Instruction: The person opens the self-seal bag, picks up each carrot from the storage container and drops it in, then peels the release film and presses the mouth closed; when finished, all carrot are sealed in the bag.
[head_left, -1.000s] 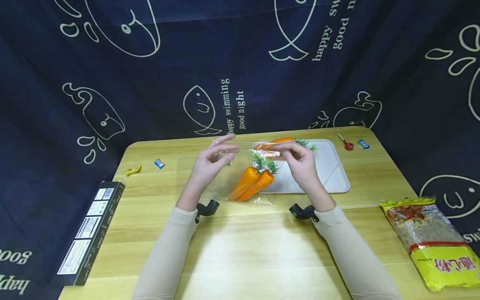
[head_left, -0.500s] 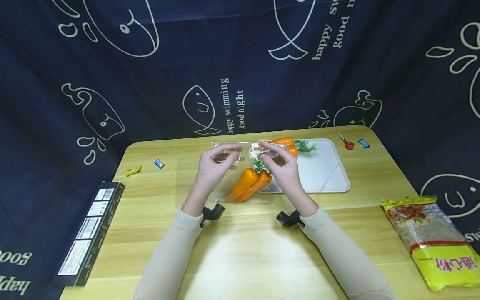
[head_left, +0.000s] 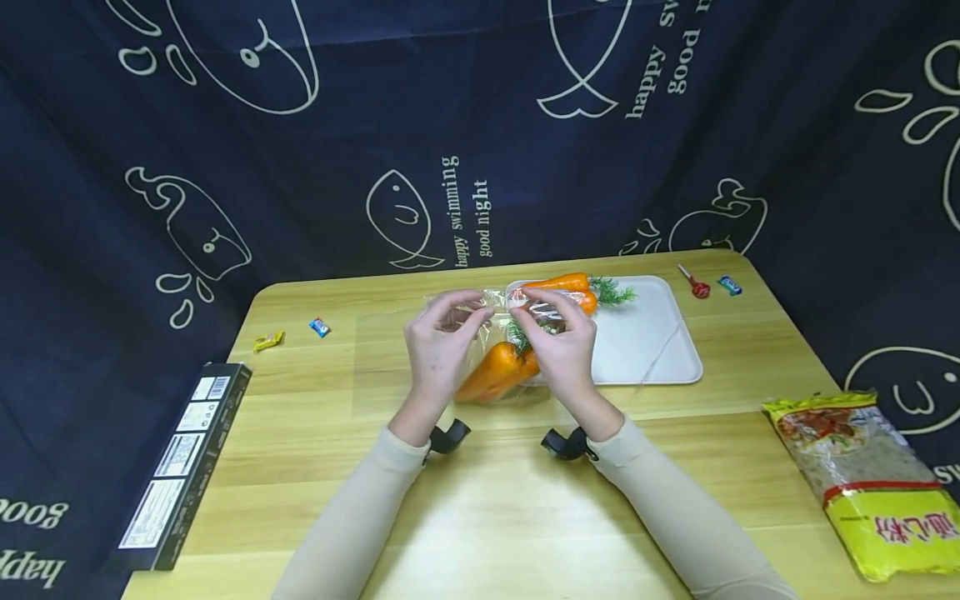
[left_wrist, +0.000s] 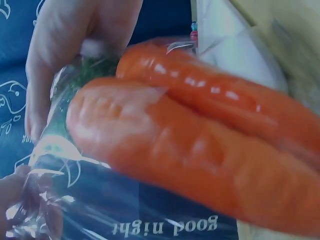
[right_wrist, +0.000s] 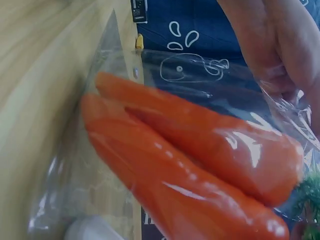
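My left hand point(head_left: 442, 346) and right hand point(head_left: 564, 342) pinch the gathered upper edge of a clear plastic bag point(head_left: 489, 302) between thumbs and fingers, close together in the head view. Two orange carrots point(head_left: 493, 375) with green leafy tops are inside the bag, tops upward and tips down to the left. The left wrist view shows these carrots point(left_wrist: 190, 145) large, side by side behind the film. From the right wrist, the bag point(right_wrist: 190, 62) appears stretched around both carrots point(right_wrist: 195, 150), its corner hanging near the table.
Behind my right hand a white tray point(head_left: 645, 354) holds two more carrots point(head_left: 558, 284). A flat clear sheet point(head_left: 378, 367) lies left. Wrapped candies point(head_left: 319, 327) and a lollipop point(head_left: 699, 288) lie toward the back. A long black box point(head_left: 183, 467) is left, a yellow food packet point(head_left: 870, 483) right.
My hands have moved toward each other, the right one leftward and the left one slightly rightward. The bag's top edge, stretched wide before, is now bunched between them.
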